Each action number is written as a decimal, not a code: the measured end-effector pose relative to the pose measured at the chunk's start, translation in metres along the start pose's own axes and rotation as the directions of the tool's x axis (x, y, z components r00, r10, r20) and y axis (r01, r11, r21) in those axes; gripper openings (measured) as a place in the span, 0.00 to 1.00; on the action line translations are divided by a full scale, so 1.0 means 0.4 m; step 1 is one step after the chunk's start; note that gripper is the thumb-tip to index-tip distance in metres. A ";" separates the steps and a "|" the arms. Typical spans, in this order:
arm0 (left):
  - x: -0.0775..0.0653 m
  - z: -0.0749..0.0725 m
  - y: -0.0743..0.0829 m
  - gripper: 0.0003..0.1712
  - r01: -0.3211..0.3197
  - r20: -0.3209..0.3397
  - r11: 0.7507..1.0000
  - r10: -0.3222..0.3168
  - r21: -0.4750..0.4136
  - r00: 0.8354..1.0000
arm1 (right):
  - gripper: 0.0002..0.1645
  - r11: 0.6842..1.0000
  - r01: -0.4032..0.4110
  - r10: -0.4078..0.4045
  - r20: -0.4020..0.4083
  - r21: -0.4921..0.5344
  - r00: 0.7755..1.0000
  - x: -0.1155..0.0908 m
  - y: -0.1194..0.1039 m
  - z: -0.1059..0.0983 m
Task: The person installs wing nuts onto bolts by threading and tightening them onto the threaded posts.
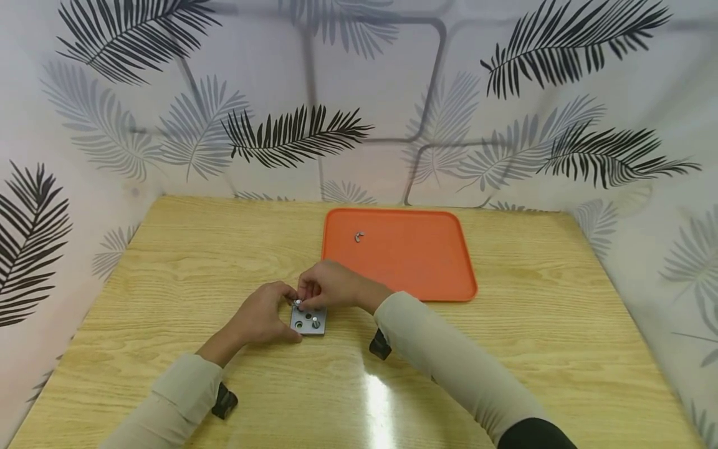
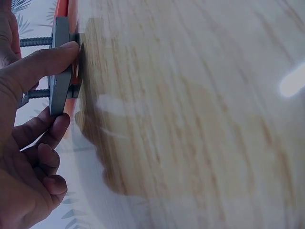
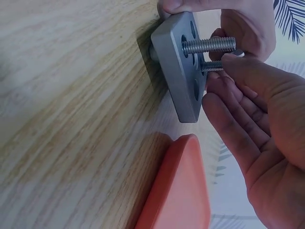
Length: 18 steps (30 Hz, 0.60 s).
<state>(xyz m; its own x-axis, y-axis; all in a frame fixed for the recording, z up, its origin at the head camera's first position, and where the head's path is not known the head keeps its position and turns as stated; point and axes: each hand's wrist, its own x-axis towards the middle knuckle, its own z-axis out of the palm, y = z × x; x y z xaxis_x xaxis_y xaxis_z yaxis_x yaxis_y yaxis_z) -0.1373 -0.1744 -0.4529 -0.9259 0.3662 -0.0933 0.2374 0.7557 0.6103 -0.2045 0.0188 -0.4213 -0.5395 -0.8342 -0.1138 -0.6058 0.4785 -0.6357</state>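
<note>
A square grey metal plate (image 3: pixel 176 74) sits just above the wooden table (image 1: pixel 533 349), with two threaded bolts standing up through it. The left hand (image 1: pixel 260 317) pinches the plate's edge between thumb and fingers, its lower fingers loosely curled. Thumb and fingers of the right hand (image 1: pixel 333 285) close at the tip of the far bolt (image 3: pixel 212 66), at the plate's far left, on a small shiny piece (image 3: pixel 240 54); the thumb covers most of it, so its shape cannot be made out. The near bolt (image 3: pixel 209 46), at the plate's near right, is untouched. Parts of the bolts show under the plate, half lost in shadow. Beyond the plate and to its right lies an orange tray (image 1: pixel 415 265), partly hidden by the right hand; the metal bits (image 1: pixel 358 237) on it are too small to tell apart.
</note>
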 end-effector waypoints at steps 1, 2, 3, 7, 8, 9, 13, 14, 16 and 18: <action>-0.001 0.000 0.000 0.39 -0.002 -0.003 1.000 0.002 -0.002 1.000 | 0.06 1.000 0.006 -0.006 0.002 -0.005 1.000 -0.001 -0.001 -0.001; -0.001 0.000 0.000 0.39 -0.005 -0.005 1.000 0.005 -0.002 1.000 | 0.07 1.000 0.004 -0.004 0.004 0.000 1.000 -0.002 -0.001 -0.003; -0.001 0.000 0.000 0.39 -0.009 -0.006 1.000 0.009 -0.004 1.000 | 0.06 1.000 0.005 -0.005 0.006 0.012 1.000 -0.003 -0.001 -0.004; 0.001 0.001 -0.001 0.38 -0.017 -0.008 1.000 0.017 -0.005 1.000 | 0.05 0.996 -0.009 0.008 0.010 0.093 1.000 -0.008 -0.001 -0.014; 0.001 0.001 -0.001 0.38 -0.018 -0.008 1.000 0.018 -0.005 1.000 | 0.07 0.995 -0.013 0.012 0.013 0.101 1.000 -0.008 -0.002 -0.017; 0.001 0.001 -0.001 0.38 -0.016 -0.007 1.000 0.016 -0.005 1.000 | 0.11 0.995 -0.013 0.011 0.019 0.099 1.000 -0.007 -0.002 -0.019; 0.002 -0.001 0.001 0.38 -0.007 -0.006 1.000 0.007 0.004 1.000 | 0.19 0.998 0.004 -0.007 0.056 0.066 0.998 -0.004 -0.009 -0.024; 0.002 -0.002 0.002 0.38 -0.005 -0.007 1.000 0.005 0.008 1.000 | 0.20 0.998 0.011 -0.015 0.067 0.063 0.998 -0.003 -0.009 -0.023; 0.001 -0.004 0.002 0.39 -0.003 -0.008 1.000 0.003 0.010 1.000 | 0.21 0.997 0.022 -0.028 0.083 0.070 0.996 0.000 -0.010 -0.019; 0.000 -0.004 0.002 0.40 -0.002 -0.008 1.000 0.002 0.007 1.000 | 0.20 0.996 0.024 -0.031 0.092 0.084 0.995 0.001 -0.009 -0.015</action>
<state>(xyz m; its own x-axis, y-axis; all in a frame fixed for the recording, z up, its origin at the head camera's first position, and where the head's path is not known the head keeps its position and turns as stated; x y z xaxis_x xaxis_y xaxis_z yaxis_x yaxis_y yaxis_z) -0.1375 -0.1747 -0.4510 -0.9277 0.3633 -0.0858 0.2413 0.7590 0.6047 -0.2063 0.0183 -0.4145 -0.4639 -0.8706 -0.1638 -0.5669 0.4338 -0.7003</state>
